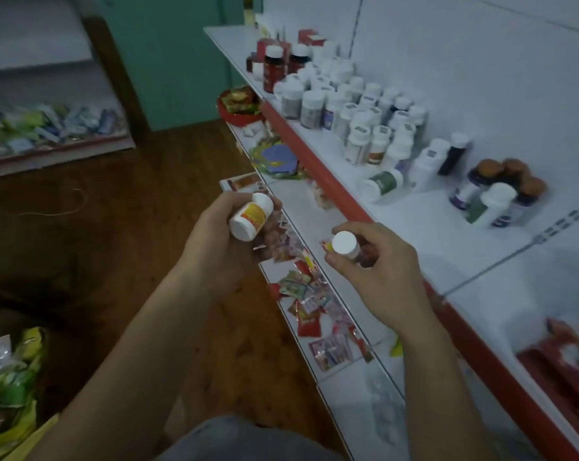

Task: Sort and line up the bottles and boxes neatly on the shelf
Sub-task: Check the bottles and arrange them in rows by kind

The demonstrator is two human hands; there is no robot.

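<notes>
My left hand (215,241) grips a small white bottle with a yellow-and-red label (251,217), held tilted in front of the shelves. My right hand (381,274) pinches a second white-capped bottle (345,244) by its body, cap facing me. Both are held below the red front edge of the white upper shelf (414,234). On that shelf stand several white bottles (358,118) in loose rows, two dark red bottles (274,69) and red boxes (309,36) at the far end. One green-labelled bottle (383,184) lies on its side. A cluster of orange-capped bottles (504,184) stands to the right.
The lower shelf (358,390) holds scattered small sachets (311,307), a red bowl of packets (240,106) and a blue-green pack (276,158). Red packages (567,361) lie at the upper shelf's near right. Wooden floor on the left; green bags (12,377) at bottom left.
</notes>
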